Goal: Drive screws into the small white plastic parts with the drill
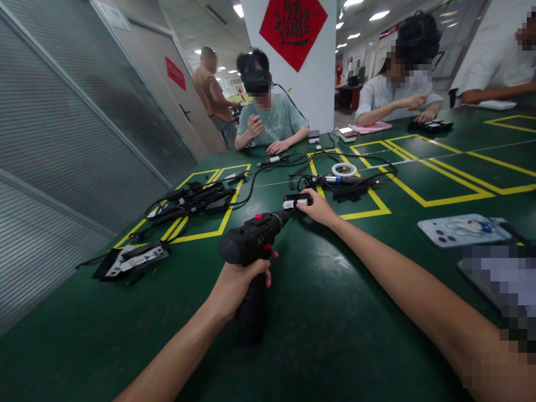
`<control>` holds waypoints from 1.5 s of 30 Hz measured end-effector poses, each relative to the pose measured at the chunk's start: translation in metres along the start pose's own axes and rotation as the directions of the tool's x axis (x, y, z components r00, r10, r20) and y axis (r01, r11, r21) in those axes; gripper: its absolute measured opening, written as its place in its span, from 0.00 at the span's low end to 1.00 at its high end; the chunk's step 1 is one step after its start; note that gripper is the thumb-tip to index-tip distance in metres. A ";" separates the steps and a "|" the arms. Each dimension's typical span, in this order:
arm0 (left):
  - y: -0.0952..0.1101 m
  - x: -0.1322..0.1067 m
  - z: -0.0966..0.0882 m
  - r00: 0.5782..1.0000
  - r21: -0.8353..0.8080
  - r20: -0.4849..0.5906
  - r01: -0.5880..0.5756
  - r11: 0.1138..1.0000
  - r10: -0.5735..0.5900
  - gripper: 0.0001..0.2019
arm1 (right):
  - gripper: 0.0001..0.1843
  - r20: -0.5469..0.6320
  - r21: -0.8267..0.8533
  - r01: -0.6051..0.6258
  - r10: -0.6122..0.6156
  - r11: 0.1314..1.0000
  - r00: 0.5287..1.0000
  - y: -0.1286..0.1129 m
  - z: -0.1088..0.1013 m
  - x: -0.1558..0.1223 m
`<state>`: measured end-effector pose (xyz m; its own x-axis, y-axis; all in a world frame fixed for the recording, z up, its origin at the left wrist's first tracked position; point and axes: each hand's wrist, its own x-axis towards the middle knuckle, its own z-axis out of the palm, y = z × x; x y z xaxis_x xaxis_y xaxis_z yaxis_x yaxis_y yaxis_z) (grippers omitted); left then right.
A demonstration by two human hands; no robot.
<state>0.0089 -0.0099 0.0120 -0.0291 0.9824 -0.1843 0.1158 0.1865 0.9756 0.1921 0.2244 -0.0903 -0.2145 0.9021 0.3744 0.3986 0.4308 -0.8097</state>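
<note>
My left hand (pixel 247 276) is wrapped around the grip of a black cordless drill (pixel 251 237) with red buttons. The drill points away from me and to the right, its tip close to a small black-and-white block (pixel 295 201). Fingers of my right hand (pixel 315 206) pinch that block at its right end, low over the green table (pixel 318 312). Whether the drill's bit touches the block I cannot tell.
Bundled black cables and adapters (pixel 192 201) lie on the left, near a flat black-and-white packet (pixel 134 259). A screwdriver-like tool (pixel 335 180) and a white ring (pixel 344 170) are beyond my right hand. A phone (pixel 463 230) rests at right. Several people are around the table.
</note>
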 end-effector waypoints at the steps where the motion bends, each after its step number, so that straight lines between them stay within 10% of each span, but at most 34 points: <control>1: 0.000 -0.001 0.000 1.000 -0.002 -0.002 0.008 1.000 -0.008 0.14 | 0.24 0.000 0.000 0.000 0.000 1.000 1.000 -0.001 0.000 0.000; 17: 0.023 -0.024 0.006 0.969 0.480 0.238 -0.179 0.859 0.069 0.18 | 0.24 0.007 -0.007 0.002 -0.002 1.000 1.000 -0.004 -0.001 -0.003; 26: -0.016 -0.024 0.009 0.931 0.715 0.362 -0.306 0.628 0.041 0.39 | 0.23 0.027 0.047 -0.028 0.027 0.999 0.999 0.000 -0.001 0.001; 36: -0.007 -0.023 0.010 0.837 0.662 0.548 -0.437 0.609 0.004 0.46 | 0.17 0.042 0.231 -0.089 0.082 0.969 0.996 0.016 -0.004 0.015; 41: 0.007 0.003 -0.007 0.812 0.615 0.583 -0.424 0.665 -0.023 0.38 | 0.19 0.057 0.272 -0.052 0.038 0.961 0.998 0.017 -0.003 0.013; 45: 0.000 0.062 -0.013 0.891 0.693 0.381 -0.453 0.561 0.249 0.29 | 0.20 0.055 0.277 -0.051 0.038 0.960 0.998 0.010 -0.005 0.010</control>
<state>-0.0057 0.0508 0.0025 0.3807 0.9241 0.0333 0.7664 -0.3355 0.5479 0.1989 0.2380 -0.0924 -0.2479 0.9150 0.3183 0.1469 0.3602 -0.9212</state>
